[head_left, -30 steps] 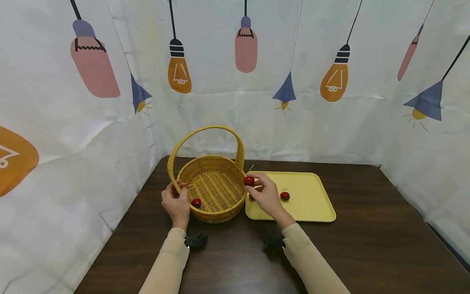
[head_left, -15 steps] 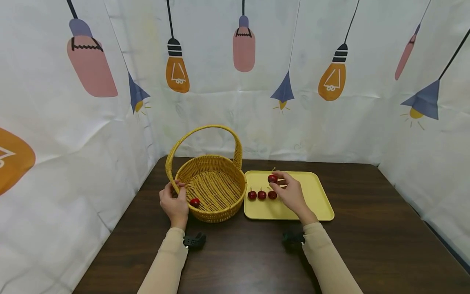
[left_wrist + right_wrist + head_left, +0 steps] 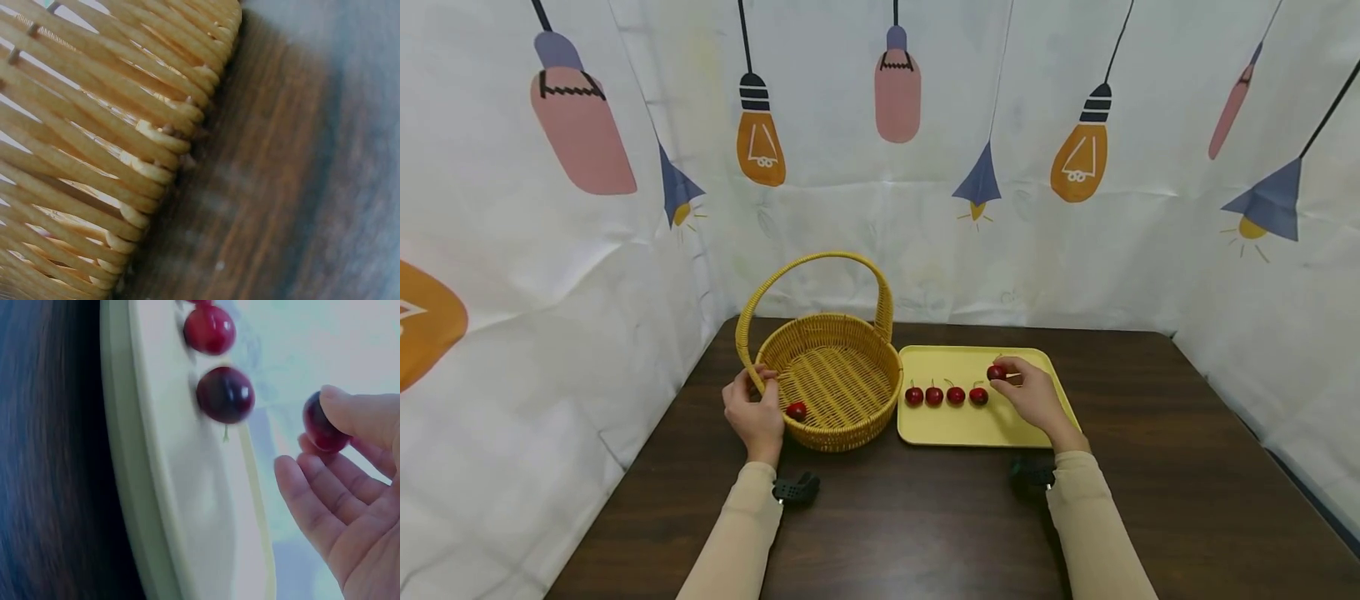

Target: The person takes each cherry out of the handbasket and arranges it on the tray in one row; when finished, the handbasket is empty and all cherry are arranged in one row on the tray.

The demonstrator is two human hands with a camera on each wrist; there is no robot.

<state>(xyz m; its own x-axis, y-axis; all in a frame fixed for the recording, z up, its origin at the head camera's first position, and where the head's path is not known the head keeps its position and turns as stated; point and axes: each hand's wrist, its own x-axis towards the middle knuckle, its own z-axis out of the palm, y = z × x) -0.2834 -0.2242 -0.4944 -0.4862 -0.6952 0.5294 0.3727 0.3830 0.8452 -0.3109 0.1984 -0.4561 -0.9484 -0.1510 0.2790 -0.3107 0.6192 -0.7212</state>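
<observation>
In the head view, my left hand (image 3: 756,417) grips the yellow wicker basket (image 3: 827,442) at its left side, where the handle (image 3: 831,255) meets the rim. A single red cherry (image 3: 797,411) lies inside, near the front left. My right hand (image 3: 1033,396) pinches another cherry (image 3: 996,372) between thumb and fingers, above the right part of the yellow tray (image 3: 940,429). Several stemmed cherries (image 3: 955,395) sit in a row on that tray. The right wrist view shows the held cherry (image 3: 322,425) raised off the tray, the other fingers loosely bent below it.
Basket and tray stand side by side on a dark wooden table (image 3: 895,517), the basket on the left. White cloth walls (image 3: 865,217) printed with lamps enclose the table's back and sides. The left wrist view is filled by woven basket wall (image 3: 94,137) and tabletop.
My right hand has carried the pinched cherry rightward, from beside the basket's right rim to over the tray's right part, uncovering the cherry row. My left hand keeps its grip.
</observation>
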